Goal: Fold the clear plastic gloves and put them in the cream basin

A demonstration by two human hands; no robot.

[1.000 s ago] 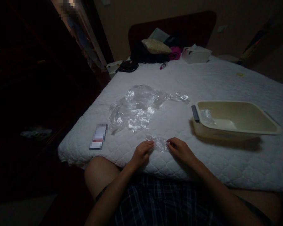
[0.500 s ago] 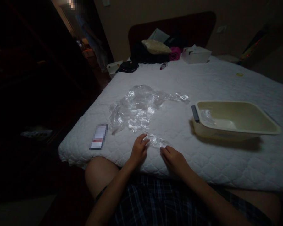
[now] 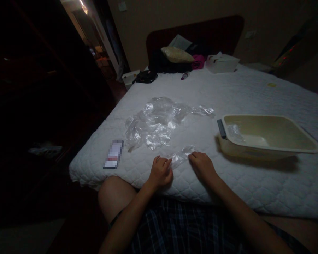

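Observation:
A clear plastic bag (image 3: pixel 178 156) stretches flat between my two hands near the front edge of the bed. My left hand (image 3: pixel 161 171) pinches its left end, fingers curled. At its right end, my right hand (image 3: pixel 202 165) grips it with fingertips together. Just beyond lies a loose spread of crumpled clear plastic bags (image 3: pixel 159 121) on the white quilted bed cover (image 3: pixel 137 165). To the right stands a cream plastic basin (image 3: pixel 267 151) with a grey handle; some clear plastic (image 3: pixel 234 130) rests inside its left end.
A phone (image 3: pixel 113 154) lies left of the bags, by my knee. At the bed's far end are a white box (image 3: pixel 222 63), a beige pillow (image 3: pixel 177 55), a pink roll (image 3: pixel 198 61) and a black bag (image 3: pixel 145 76). Part of a person (image 3: pixel 116 46) shows in the doorway.
Between my hands the plastic has shifted, its right end now raised farther from me. My right hand moved forward and right; my left moved slightly nearer. The person in the doorway is now mostly hidden.

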